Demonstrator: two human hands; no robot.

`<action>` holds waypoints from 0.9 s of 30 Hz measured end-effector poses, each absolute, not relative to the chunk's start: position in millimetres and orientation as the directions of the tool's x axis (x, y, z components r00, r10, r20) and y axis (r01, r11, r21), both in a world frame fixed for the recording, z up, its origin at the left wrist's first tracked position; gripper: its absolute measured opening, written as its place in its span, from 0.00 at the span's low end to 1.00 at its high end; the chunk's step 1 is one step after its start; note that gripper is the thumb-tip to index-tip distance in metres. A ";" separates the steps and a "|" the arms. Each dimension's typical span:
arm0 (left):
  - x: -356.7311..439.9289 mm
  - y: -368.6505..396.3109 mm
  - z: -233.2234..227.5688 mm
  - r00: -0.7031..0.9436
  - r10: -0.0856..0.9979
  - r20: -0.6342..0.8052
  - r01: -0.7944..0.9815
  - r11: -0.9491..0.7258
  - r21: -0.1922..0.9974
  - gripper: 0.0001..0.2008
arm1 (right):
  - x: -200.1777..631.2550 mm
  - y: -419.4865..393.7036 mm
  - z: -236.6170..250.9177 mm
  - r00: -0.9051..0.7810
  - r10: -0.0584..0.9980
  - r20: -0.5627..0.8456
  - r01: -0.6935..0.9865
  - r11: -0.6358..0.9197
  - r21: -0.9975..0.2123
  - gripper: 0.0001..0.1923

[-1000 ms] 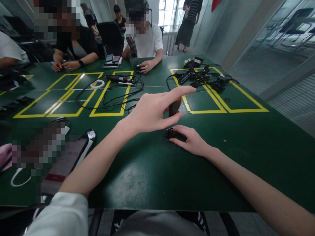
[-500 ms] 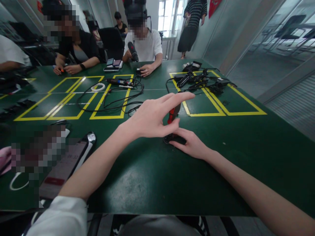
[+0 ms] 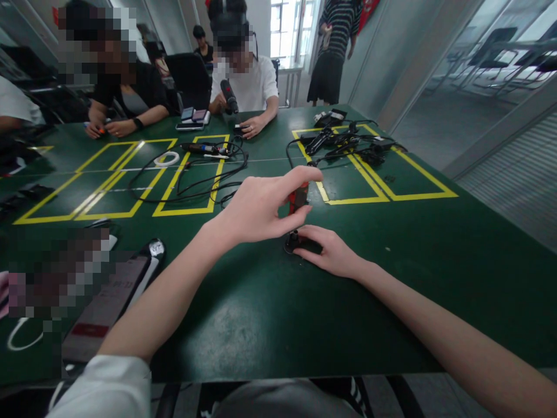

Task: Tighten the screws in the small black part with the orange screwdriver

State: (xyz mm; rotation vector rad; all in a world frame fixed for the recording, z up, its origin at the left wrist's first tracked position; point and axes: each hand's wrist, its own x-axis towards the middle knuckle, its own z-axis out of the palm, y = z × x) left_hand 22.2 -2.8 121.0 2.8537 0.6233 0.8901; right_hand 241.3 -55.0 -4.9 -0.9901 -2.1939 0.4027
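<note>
on green table (image 3: pixel 261 313), left hand (image 3: pixel 261 209) holds red-handled tool (image 3: pixel 298 200) upright, tip down.

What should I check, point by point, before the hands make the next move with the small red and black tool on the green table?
1. Left hand grips the red and black tool between thumb and fingers: ok.
2. Right hand presses the small black part flat on the table: ok.
3. Tool tip sits in the black part: cannot tell, the fingers hide the contact.
4. Tool stands roughly upright over the part: ok.
5. Loose black cables lie apart from both hands: ok.
6. Phone at the left edge stays out of the arm's way: ok.
</note>
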 end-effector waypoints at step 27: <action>17.0 -1.5 125.6 0.743 0.348 0.571 0.296 -0.937 0.185 0.19 | 241.0 -54.6 -6.5 -0.474 0.762 0.442 0.539 0.647 -0.539 0.11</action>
